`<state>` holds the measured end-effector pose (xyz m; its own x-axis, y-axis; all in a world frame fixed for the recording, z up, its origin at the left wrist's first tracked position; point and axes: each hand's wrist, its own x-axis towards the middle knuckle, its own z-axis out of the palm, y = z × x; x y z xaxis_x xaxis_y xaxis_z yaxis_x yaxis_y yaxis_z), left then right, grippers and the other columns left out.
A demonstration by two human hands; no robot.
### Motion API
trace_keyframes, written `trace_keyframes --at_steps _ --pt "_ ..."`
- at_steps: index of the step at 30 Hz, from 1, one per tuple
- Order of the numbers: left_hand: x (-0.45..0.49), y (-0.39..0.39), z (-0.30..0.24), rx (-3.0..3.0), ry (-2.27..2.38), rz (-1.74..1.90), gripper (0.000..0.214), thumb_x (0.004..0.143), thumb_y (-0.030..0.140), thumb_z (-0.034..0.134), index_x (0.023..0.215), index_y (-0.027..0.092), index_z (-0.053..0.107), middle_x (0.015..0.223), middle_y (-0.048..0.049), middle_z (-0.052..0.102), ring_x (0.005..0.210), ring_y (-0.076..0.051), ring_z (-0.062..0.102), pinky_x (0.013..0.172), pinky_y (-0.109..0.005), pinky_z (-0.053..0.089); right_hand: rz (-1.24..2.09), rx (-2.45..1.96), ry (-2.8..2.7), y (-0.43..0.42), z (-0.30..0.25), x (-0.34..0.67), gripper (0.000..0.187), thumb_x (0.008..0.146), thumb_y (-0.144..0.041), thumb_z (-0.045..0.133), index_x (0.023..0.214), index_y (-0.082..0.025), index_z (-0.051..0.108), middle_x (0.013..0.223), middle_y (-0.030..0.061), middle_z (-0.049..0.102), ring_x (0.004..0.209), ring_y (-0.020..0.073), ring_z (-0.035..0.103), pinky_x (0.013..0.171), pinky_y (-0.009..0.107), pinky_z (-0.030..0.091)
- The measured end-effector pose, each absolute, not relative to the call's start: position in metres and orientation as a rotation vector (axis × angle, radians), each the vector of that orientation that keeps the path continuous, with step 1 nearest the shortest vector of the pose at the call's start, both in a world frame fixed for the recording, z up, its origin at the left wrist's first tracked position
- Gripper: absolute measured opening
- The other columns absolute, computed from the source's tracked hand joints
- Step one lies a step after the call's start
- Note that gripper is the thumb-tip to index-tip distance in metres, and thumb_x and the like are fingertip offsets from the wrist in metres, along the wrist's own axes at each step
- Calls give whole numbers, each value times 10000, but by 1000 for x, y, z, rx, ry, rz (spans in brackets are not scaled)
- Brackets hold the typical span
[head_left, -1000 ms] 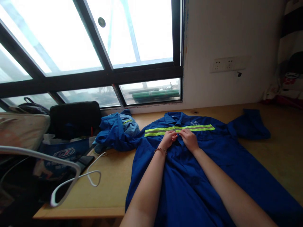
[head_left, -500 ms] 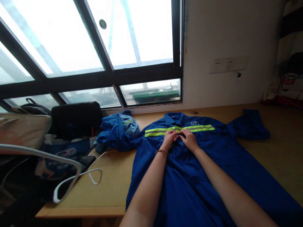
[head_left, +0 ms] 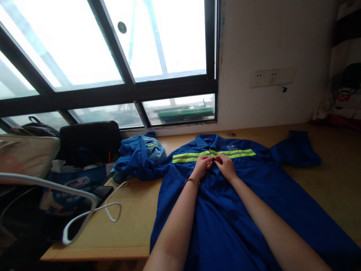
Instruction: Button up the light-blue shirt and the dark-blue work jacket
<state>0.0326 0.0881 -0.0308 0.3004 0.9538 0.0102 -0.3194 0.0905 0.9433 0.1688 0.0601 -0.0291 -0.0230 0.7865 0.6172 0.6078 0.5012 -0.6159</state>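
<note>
A blue work jacket (head_left: 270, 188) lies front up, its collar toward the window and a yellow-green reflective band (head_left: 239, 153) across the chest. Just below that band, at the front opening, my left hand (head_left: 203, 166) pinches the jacket's edge. My right hand (head_left: 225, 166) is beside it, fingertips closed on the cloth of the same opening. Both sets of fingertips nearly meet; whether a button or fastener is between them is too small to make out. A beaded bracelet (head_left: 193, 181) circles my left wrist.
The wooden table (head_left: 126, 222) bears the jacket and, to its left, a bunched blue garment (head_left: 138, 156). A white cable (head_left: 120, 210), a dark phone-like object (head_left: 103, 191) and a blue bag (head_left: 76, 188) are at the left. A window and wall socket (head_left: 272, 77) stand behind.
Both hands stay at the jacket's front opening, with only slight finger movement. The view has shifted a little; the jacket lies as before.
</note>
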Motion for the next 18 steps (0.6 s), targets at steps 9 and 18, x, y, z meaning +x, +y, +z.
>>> trace_keyframes --at_steps 9,18 --pt "40 89 -33 1358 958 1313 194 631 307 665 700 127 650 616 -22 576 526 -88 488 492 -197 372 243 -1211 -1682 61 -28 171 92 733 -213 499 702 -176 577 707 33 587 648 162 537 622 282 418" --pt "35 87 -32 1335 1007 1291 186 555 244 705 688 123 658 648 -26 616 580 -111 518 540 -211 391 463 -1219 -1501 66 -33 175 211 680 -332 571 796 -159 602 734 45 630 632 165 562 623 292 446"
